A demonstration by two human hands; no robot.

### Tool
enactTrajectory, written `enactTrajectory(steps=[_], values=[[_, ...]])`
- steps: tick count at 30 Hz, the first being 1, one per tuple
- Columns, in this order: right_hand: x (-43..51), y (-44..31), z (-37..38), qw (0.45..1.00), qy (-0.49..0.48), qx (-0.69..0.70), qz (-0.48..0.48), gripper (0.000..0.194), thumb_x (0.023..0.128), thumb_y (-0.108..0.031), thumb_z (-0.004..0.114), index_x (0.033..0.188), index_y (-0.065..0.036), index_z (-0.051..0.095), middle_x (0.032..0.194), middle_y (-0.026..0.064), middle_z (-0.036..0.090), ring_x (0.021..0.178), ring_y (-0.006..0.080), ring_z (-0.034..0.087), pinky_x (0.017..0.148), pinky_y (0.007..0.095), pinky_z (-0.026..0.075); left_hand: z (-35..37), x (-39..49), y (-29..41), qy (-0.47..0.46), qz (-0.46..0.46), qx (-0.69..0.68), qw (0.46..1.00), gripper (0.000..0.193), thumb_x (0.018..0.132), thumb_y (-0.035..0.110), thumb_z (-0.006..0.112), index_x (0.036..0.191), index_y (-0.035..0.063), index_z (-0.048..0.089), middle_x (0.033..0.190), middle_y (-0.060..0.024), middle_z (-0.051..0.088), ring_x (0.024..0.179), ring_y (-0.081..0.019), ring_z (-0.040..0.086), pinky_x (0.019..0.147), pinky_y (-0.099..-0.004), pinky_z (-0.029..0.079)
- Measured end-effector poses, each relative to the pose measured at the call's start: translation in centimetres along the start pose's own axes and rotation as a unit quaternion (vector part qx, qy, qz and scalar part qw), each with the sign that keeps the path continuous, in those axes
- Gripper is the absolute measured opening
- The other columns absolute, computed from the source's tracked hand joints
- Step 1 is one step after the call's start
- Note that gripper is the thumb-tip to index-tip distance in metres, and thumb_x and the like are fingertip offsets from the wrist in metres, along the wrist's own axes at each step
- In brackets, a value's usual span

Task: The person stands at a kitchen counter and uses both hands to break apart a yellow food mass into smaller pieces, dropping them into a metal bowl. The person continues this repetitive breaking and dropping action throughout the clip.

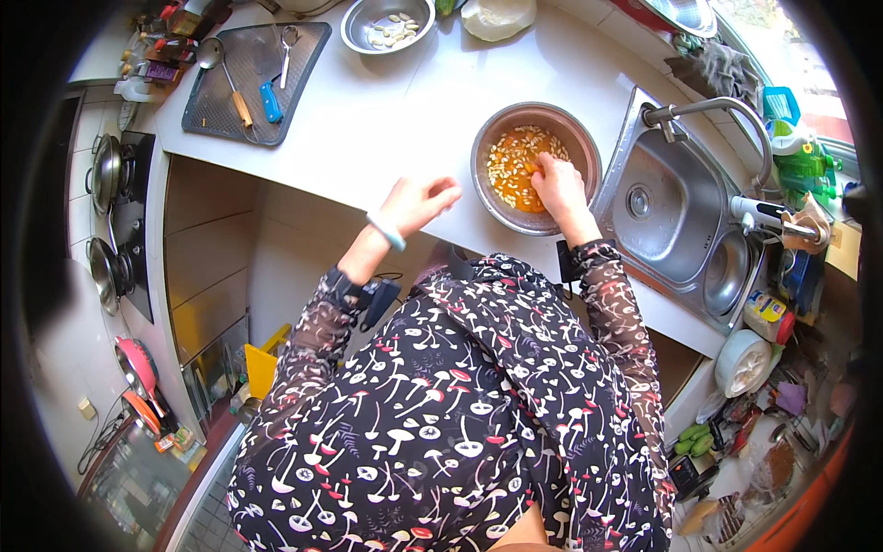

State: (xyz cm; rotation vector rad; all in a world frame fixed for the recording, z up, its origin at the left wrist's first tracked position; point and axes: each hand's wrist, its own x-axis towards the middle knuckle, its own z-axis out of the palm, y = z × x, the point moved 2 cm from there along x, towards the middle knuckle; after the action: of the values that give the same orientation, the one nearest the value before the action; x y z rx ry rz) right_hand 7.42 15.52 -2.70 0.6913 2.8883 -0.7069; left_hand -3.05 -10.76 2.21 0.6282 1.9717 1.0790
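Note:
A round metal bowl [483, 186] sits on the white counter beside the sink. In it, many pale pumpkin seeds [528, 138] float in orange, pulpy liquid [514, 183]. My right hand [557, 186] reaches into the bowl from the right, its fingertips pinched around a bit of orange pulp [532, 168]. Part of the liquid is hidden beneath that hand. My left hand [417, 203], a pale bangle on its wrist, hovers left of the bowl near the counter's front edge. Its fingers are loosely curled, thumb apart, and nothing shows in its grasp.
Right of the bowl is a steel sink [638, 200] with a faucet [724, 103]. A cutting board [207, 103] carries a ladle [231, 83], a blue-handled knife [270, 103] and a spoon [285, 58]. Behind stand a steel bowl [352, 27] of white pieces and a pale cut vegetable [498, 17].

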Motion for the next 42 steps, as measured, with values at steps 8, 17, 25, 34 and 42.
enactTrajectory(steps=[8, 17, 25, 34, 42], values=[[-2.4, 2.9, -3.6, 0.901, -0.027, 0.428, 0.058, 0.021, 0.101, -0.007, 0.058, 0.120, 0.000, 0.065, 0.098, 0.0065, 0.074, 0.083, 0.0106, 0.069, 0.077, 0.0243, 0.057, 4.9, 10.1, 6.6, 0.059, 0.212, 0.108, 0.969, 0.022, 0.093, 0.012, 0.061, 0.112, 0.0071, 0.070, 0.104, -0.0133, 0.073, 0.095, -0.0288, 0.071, 0.087, -0.0376, 0.056], [-3.1, 3.5, -5.1, 0.778, -0.065, 0.618, 0.088, 0.027, 0.104, -0.011, 0.054, 0.128, 0.001, 0.060, 0.110, 0.0089, 0.070, 0.092, 0.0126, 0.069, 0.085, 0.0260, 0.058, 10.6, 10.9, 5.9, -0.174, 0.053, -0.292, 0.939, 0.034, 0.098, 0.010, 0.058, 0.132, 0.0050, 0.058, 0.123, -0.0092, 0.065, 0.121, -0.0181, 0.060, 0.097, -0.0325, 0.054], [-2.4, 3.0, -5.0, 0.794, -0.020, 0.599, 0.099, 0.023, 0.099, -0.009, 0.063, 0.120, 0.000, 0.064, 0.104, 0.0072, 0.071, 0.087, 0.0119, 0.070, 0.080, 0.0254, 0.059, 10.2, 10.1, 4.2, 0.009, 0.018, -0.318, 0.948, 0.019, 0.100, 0.005, 0.055, 0.113, -0.0009, 0.068, 0.089, -0.0062, 0.072, 0.076, -0.0105, 0.067, 0.071, -0.0247, 0.058], [-2.4, -0.2, -5.9, 0.911, 0.025, 0.408, -0.056, 0.019, 0.093, -0.005, 0.068, 0.112, -0.003, 0.070, 0.093, 0.0066, 0.074, 0.084, 0.0098, 0.070, 0.076, 0.0263, 0.057, 10.5, 9.8, 3.8, 0.043, 0.032, -0.335, 0.941, 0.023, 0.101, 0.013, 0.060, 0.120, -0.0002, 0.065, 0.118, -0.0103, 0.067, 0.098, -0.0170, 0.070, 0.082, -0.0305, 0.062], [-0.6, 2.8, -5.5, 0.920, 0.014, 0.390, 0.038, 0.019, 0.103, -0.007, 0.054, 0.115, 0.000, 0.068, 0.094, 0.0069, 0.073, 0.080, 0.0089, 0.069, 0.074, 0.0241, 0.058, 7.8, 7.1, 2.7, 0.096, -0.017, -0.463, 0.881, 0.023, 0.104, 0.007, 0.050, 0.121, -0.0026, 0.062, 0.111, -0.0119, 0.068, 0.092, -0.0194, 0.071, 0.082, -0.0288, 0.061]])
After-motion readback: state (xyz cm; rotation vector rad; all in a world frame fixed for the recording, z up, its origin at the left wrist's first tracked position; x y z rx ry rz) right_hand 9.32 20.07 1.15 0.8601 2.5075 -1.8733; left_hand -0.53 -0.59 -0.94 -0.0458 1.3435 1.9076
